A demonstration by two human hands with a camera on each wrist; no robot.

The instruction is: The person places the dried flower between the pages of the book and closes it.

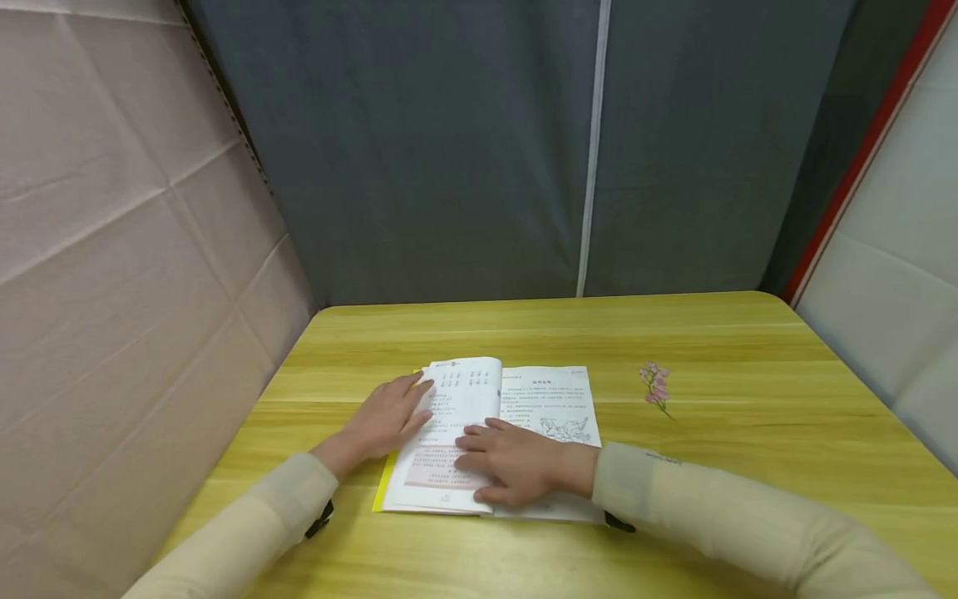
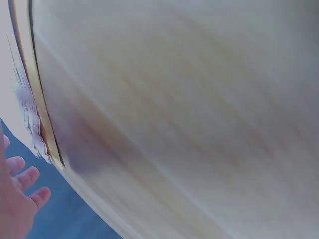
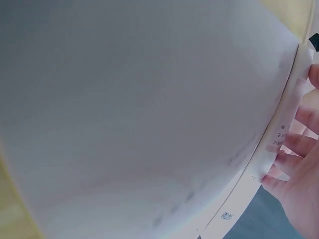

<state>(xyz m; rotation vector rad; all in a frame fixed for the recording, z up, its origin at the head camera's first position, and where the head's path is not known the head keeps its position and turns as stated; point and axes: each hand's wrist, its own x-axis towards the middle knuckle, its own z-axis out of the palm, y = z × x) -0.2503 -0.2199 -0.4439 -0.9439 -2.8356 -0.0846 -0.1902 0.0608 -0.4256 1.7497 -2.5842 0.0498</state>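
An open book (image 1: 449, 491) with printed pages lies flat on the wooden table. My left hand (image 1: 387, 413) touches the outer edge of its left page, fingers extended. In the left wrist view the left hand (image 2: 22, 186) shows at the lower left, its fingers loosely spread near the book's edge. Across the book's middle, my right hand (image 1: 516, 462) rests with straight fingers on the left page near the fold. The right wrist view shows the right hand (image 3: 299, 159) with its fingertips against the page (image 3: 271, 134). A line drawing sits on the right page (image 1: 550, 391).
A small sprig of pink flowers (image 1: 655, 385) lies on the table (image 1: 718, 333) to the right of the book. A dark grey curtain (image 1: 419, 166) hangs behind the far table edge. Pale cloth walls (image 1: 112, 249) stand on both sides.
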